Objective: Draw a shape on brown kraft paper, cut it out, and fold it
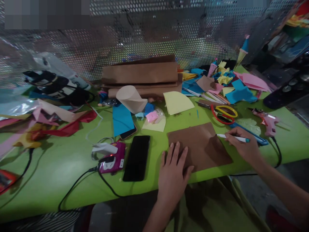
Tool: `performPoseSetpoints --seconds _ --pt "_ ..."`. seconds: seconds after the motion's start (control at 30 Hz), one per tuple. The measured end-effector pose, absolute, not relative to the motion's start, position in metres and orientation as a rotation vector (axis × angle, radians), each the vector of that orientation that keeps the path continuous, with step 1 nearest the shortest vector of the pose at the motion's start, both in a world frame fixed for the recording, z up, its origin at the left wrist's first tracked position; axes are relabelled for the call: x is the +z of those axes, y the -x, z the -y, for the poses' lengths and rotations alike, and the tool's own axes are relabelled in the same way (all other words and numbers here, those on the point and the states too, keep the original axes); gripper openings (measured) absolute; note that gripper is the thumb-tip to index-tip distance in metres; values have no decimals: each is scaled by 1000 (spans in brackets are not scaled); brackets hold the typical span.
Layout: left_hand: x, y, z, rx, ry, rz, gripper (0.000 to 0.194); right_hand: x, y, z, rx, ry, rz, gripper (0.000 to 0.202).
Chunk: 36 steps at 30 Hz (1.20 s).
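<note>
A flat sheet of brown paper (202, 146) lies on the green table in front of me. My left hand (173, 167) rests on its left part, fingers spread and stretched out. At the sheet's right side, my right hand (243, 145) grips a white marker (235, 138) with a teal end. The marker's left tip is at or just above the paper's upper right edge; contact cannot be made out. Just beyond the right hand are scissors (223, 115) with red and yellow handles and a blue tool (253, 133), partly hidden by that hand.
Left of the sheet lie a black phone (136, 158) and a magenta power strip (113, 158) with cords. A pink glue gun (267, 122) sits at the right. Behind are folded brown paper (140, 74), a paper cone (131, 98), yellow paper (177, 102) and coloured scraps.
</note>
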<state>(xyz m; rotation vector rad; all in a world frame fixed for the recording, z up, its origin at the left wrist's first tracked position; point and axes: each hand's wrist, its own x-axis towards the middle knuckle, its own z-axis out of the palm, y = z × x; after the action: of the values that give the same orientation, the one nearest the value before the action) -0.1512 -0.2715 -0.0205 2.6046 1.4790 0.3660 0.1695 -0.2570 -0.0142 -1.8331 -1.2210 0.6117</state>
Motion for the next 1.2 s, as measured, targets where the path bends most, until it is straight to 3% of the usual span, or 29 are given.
performPoseSetpoints --seconds 0.3,0.6,0.87,1.2 --pt "-15 150 272 355 -2530 -1452 59 1 -163 267 665 1792 1221 21" --pt "3 170 262 586 -2272 -1413 29 20 -87 250 1234 1463 1167 33" --pt "31 200 229 360 -2423 -1505 41 5 -49 222 1343 1412 1368 34" --pt "28 190 204 36 -2556 -1340 52 10 -34 232 1387 1471 1592 32"
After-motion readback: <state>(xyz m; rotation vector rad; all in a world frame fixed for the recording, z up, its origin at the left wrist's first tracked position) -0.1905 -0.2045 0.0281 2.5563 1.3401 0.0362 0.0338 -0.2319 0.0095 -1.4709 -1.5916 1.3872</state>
